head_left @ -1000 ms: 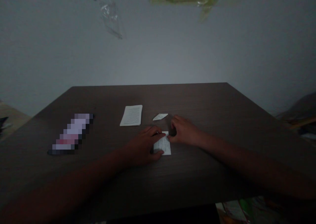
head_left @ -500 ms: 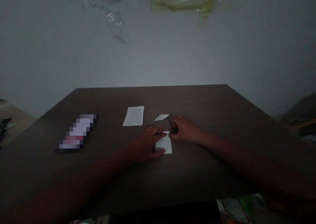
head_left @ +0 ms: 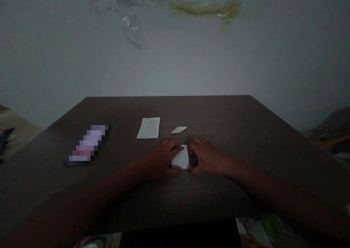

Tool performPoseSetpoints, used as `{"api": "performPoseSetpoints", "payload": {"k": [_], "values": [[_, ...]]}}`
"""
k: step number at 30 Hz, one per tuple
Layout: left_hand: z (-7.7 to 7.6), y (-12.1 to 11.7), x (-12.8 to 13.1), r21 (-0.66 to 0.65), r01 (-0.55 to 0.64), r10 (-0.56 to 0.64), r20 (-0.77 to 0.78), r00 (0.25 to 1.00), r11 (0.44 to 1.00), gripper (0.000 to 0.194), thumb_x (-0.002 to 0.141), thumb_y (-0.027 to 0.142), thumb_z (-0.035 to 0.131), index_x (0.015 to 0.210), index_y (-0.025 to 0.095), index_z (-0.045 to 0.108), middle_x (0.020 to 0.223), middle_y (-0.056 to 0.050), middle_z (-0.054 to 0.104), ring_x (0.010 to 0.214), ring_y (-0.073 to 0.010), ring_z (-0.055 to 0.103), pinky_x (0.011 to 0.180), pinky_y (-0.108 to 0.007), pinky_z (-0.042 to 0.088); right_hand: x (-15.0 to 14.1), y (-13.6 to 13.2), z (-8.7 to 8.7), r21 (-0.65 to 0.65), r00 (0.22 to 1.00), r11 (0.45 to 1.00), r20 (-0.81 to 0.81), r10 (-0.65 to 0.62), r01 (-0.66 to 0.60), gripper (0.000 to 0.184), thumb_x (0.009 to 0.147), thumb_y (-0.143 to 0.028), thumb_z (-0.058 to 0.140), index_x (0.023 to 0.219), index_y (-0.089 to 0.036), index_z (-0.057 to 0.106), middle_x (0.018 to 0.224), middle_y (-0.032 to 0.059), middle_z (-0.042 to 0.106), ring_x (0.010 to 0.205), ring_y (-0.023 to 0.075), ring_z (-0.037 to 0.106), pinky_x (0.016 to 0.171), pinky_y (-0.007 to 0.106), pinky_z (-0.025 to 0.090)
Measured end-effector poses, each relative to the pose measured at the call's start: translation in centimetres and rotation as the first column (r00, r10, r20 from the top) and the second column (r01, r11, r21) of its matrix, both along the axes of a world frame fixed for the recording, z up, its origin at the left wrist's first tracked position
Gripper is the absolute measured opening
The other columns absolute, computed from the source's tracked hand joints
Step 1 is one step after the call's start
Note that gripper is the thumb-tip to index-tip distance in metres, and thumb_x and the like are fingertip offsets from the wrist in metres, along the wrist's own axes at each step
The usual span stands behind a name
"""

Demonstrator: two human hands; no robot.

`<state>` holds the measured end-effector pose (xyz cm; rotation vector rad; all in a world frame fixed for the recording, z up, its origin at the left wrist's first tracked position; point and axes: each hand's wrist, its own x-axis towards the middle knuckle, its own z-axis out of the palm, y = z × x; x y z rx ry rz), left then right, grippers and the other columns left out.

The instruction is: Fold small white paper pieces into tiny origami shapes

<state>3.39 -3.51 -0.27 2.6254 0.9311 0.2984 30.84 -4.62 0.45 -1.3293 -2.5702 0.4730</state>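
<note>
A small sheet of printed paper lies on the table in front of me, its left part covered by fingers. My left hand holds it down, index finger across the upper part and thumb along the bottom edge. At the paper's right side, my right hand arches with thumb and fingers apart. Its thumb tip is by the lower right corner; whether it touches the paper I cannot tell. Just beyond the hands rests a small folded paper piece, pointed at both ends.
A stack of printed paper sheets lies on the dark wooden table, left of the folded piece. Farther left is a phone with its screen blurred out. Behind the table rises a wall with strips of tape on it.
My right hand has come down and nearer to me, its thumb moving from the upper right edge to the lower right corner. The left hand stays on the paper.
</note>
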Motion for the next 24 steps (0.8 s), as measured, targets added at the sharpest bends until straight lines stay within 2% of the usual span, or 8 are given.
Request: {"api": "performPoseSetpoints", "payload": {"k": [4,6,10,13,15,17,20,24], "values": [[0.3,-0.2,0.1,0.018,-0.005,0.006,-0.03,1.0,1.0,0.069,0.101,0.028,0.089,0.168,0.02,0.074,0.168,-0.017,0.075,0.156,-0.0408,0.073,0.136,-0.055,0.062,0.4,-0.4,0.2,-0.035,1.0,0.999,-0.005,-0.018,0.018,0.044,0.078,-0.028,0.104,0.109,-0.024,0.074,0.126,0.0133,0.078,0.116,0.0392,0.076,0.102,0.051,0.064],[0.1,0.0,0.0,0.011,0.023,-0.022,-0.04,0.999,1.0,0.067,0.103,0.03,0.09,0.167,0.019,0.073,0.166,-0.017,0.075,0.155,-0.0398,0.073,0.134,-0.056,0.063,0.7,-0.3,-0.2,-0.043,0.999,0.999,-0.046,-0.024,0.022,0.042,0.081,-0.027,0.104,0.112,-0.023,0.075,0.129,0.0137,0.079,0.12,0.0395,0.077,0.103,0.05,0.064],[-0.6,0.6,-0.5,0.027,0.035,-0.034,-0.007,0.999,0.999,0.062,0.106,0.038,0.092,0.164,0.024,0.075,0.163,-0.013,0.075,0.153,-0.0368,0.074,0.134,-0.052,0.063,1.3,0.8,-2.1,-0.046,0.989,0.998,-0.144,-0.041,0.035,0.037,0.096,-0.035,0.1,0.124,-0.024,0.078,0.139,0.0143,0.082,0.132,0.0407,0.078,0.114,0.054,0.064],[-0.8,0.8,-0.8,0.02,0.075,-0.074,-0.022,0.997,0.997,0.061,0.108,0.045,0.094,0.161,0.02,0.077,0.163,-0.017,0.076,0.153,-0.0388,0.073,0.134,-0.053,0.062,1.7,1.9,-3.9,0.01,0.984,0.999,-0.173,-0.045,0.048,0.039,0.109,-0.041,0.09,0.143,-0.024,0.08,0.155,0.019,0.079,0.148,0.0428,0.073,0.125,0.063,0.06],[-0.9,0.9,-0.8,0.016,0.099,-0.098,-0.032,0.995,0.995,0.049,0.114,0.041,0.089,0.158,0.021,0.08,0.163,-0.016,0.076,0.154,-0.0385,0.074,0.135,-0.053,0.061,2.0,2.4,-4.8,0.06,0.984,0.997,-0.174,-0.027,0.038,0.048,0.11,-0.043,0.089,0.154,-0.025,0.079,0.163,0.0207,0.076,0.154,0.0443,0.07,0.13,0.066,0.058],[-1.1,1.0,-0.8,0.024,0.101,-0.1,-0.031,0.995,0.995,0.034,0.119,0.031,0.081,0.152,0.025,0.083,0.163,-0.012,0.078,0.154,-0.0363,0.074,0.136,-0.052,0.06,2.2,2.5,-5.3,0.089,0.988,0.996,-0.157,0.001,0.013,0.053,0.111,-0.043,0.089,0.159,-0.024,0.079,0.167,0.0223,0.074,0.156,0.0459,0.068,0.132,0.07,0.057],[-1.6,1.1,-0.7,0.034,0.091,-0.09,-0.026,0.996,0.995,0.03,0.118,0.024,0.08,0.148,0.026,0.085,0.162,-0.01,0.079,0.154,-0.0347,0.075,0.136,-0.051,0.06,2.4,2.4,-5.6,0.122,0.986,0.992,-0.16,0.04,-0.02,0.047,0.113,-0.043,0.088,0.156,-0.025,0.081,0.167,0.0222,0.073,0.157,0.0464,0.066,0.13,0.07,0.059],[-2.1,1.0,-0.7,0.068,0.049,-0.049,0.007,0.999,0.996,0.041,0.114,0.028,0.086,0.154,0.025,0.08,0.167,-0.013,0.075,0.162,-0.0372,0.069,0.138,-0.053,0.059,2.3,2.1,-5.6,0.142,0.979,0.989,-0.197,0.062,-0.034,0.039,0.111,-0.043,0.091,0.146,-0.027,0.084,0.161,0.0194,0.075,0.153,0.0444,0.068,0.127,0.068,0.061]]}}
